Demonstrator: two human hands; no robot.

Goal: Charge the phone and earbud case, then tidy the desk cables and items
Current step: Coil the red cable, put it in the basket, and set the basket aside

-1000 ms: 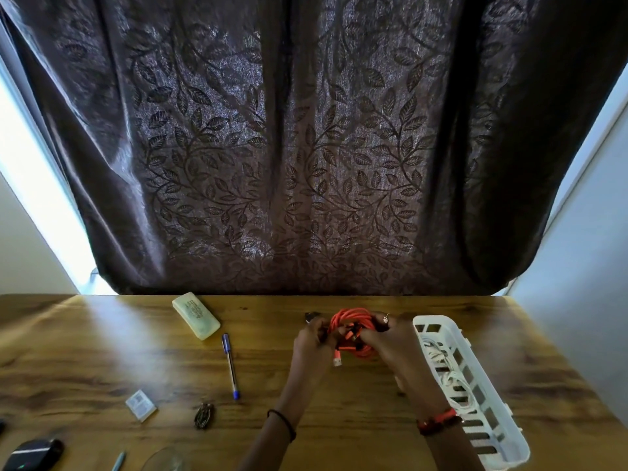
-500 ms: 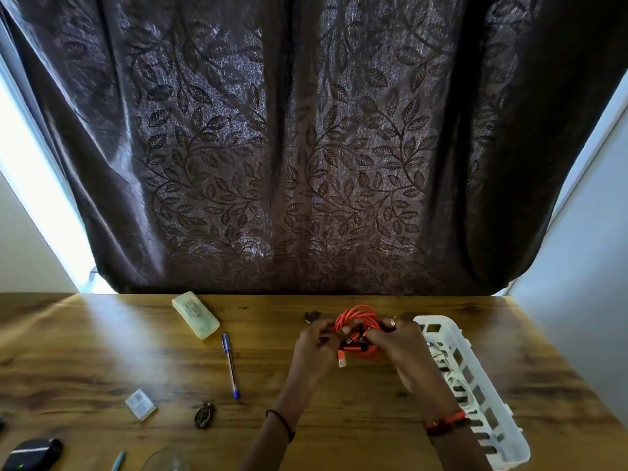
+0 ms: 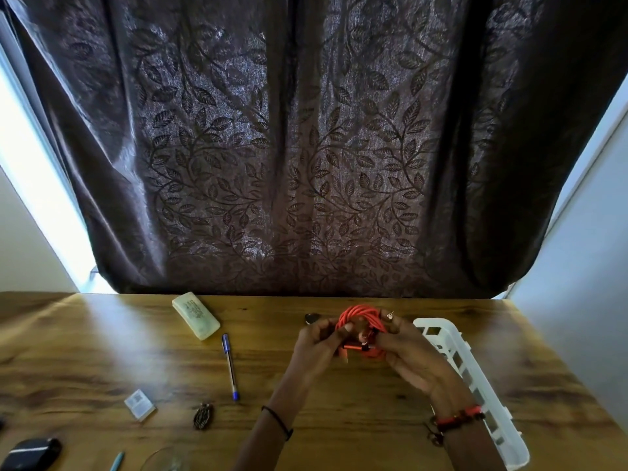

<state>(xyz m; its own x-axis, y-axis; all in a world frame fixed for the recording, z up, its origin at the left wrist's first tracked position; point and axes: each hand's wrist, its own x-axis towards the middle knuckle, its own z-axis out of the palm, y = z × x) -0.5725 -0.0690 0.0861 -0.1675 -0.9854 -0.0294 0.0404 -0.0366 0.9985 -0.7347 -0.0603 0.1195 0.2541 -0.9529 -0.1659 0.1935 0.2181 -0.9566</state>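
we're on the tidying step, left grip (image 3: 317,338) and right grip (image 3: 409,351) both closed round the orange cable coil (image 3: 360,314) above the desk (image 3: 102,351); next, we judge, tuck its plug and lower it into the basket (image 3: 445,326).

Ahead of you a dark brown curtain (image 3: 306,147) with a woven leaf-and-vine pattern hangs in folds down to the far edge of the wooden table (image 3: 85,351). Bright daylight shows in a window strip (image 3: 30,171) along the curtain's left side, with a pale wall (image 3: 23,256) below it. On your right a grey-blue wall (image 3: 584,283) runs beside the table
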